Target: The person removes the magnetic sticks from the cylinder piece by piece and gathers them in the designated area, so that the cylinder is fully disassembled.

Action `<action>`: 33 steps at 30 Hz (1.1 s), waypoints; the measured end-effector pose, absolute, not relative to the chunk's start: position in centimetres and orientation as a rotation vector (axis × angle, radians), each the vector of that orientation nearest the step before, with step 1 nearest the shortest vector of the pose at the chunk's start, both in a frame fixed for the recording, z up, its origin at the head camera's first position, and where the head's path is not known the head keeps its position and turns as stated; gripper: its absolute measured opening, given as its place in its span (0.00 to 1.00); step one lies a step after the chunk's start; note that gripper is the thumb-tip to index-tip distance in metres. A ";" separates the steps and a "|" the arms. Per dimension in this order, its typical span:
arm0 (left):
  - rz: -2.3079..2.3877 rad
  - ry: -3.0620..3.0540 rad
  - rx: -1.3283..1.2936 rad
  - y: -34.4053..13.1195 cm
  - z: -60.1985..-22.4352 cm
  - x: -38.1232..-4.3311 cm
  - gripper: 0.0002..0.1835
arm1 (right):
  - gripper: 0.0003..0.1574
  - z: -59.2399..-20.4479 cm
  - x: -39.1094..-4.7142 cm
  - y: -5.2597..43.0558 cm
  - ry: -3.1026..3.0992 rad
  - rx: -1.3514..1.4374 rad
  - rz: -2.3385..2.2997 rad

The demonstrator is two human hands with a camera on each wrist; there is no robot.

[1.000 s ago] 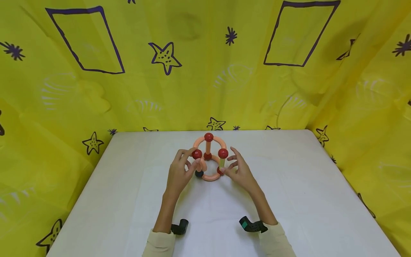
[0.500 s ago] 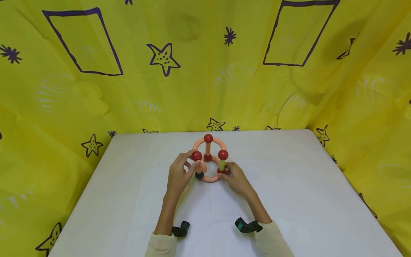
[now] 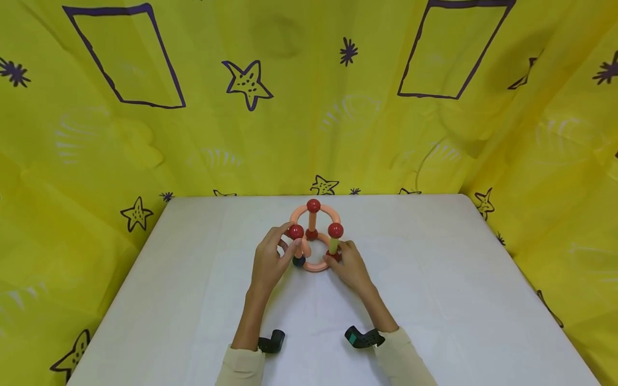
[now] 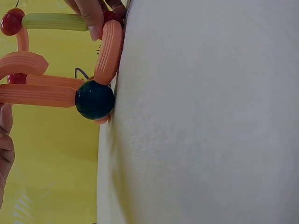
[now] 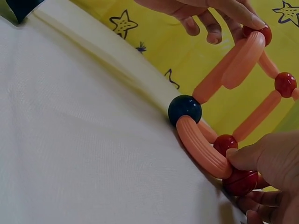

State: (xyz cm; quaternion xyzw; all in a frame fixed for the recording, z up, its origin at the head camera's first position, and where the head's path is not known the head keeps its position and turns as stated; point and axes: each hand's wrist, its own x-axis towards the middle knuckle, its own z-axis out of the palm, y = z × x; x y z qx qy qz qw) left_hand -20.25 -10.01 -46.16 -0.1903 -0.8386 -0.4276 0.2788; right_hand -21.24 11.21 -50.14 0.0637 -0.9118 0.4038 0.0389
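Observation:
A toy frame of magnetic rods and balls stands on the white table. Its upper ring has a red ball at the back (image 3: 313, 206) and one at the right (image 3: 335, 230). My left hand (image 3: 269, 260) pinches the upper left red ball (image 5: 262, 33); from this ball a curved orange rod (image 5: 244, 60) hangs with one end free. My right hand (image 3: 351, 268) grips the lower right red ball (image 5: 240, 183) between thumb and fingers, beneath an upright yellow-green rod (image 4: 56, 21). A curved orange rod (image 5: 201, 144) runs from there to a dark blue-green ball (image 5: 185, 110) at the lower left.
The white tabletop (image 3: 458, 279) ends at a yellow patterned curtain (image 3: 309, 134) behind and at both sides. A black wrist camera is strapped to each forearm, the left one (image 3: 272, 341) and the right one (image 3: 363, 338).
My right hand has come down from beside the yellow-green rod to the lower right ball and now grips it. The left hand stays at the upper left ball.

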 end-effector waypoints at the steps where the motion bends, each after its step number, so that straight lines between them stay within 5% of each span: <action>1: -1.147 -2.250 -0.511 -10.0 -46.1 -20.3 0.22 | 0.21 -50.2 -21.3 11.1 -2.795 0.182 1.234; 14: -1.164 -2.180 -0.489 -10.0 -45.9 -20.1 0.21 | 0.13 -49.8 -21.7 11.2 -2.720 0.163 1.368; 25: -1.196 -2.143 -0.777 -10.0 -45.0 -19.9 0.21 | 0.22 -49.2 -22.1 12.5 -2.769 0.298 1.378; 33: -1.201 -2.186 -0.875 -9.4 -45.0 -19.4 0.21 | 0.20 -49.0 -22.7 13.1 -2.853 0.404 1.376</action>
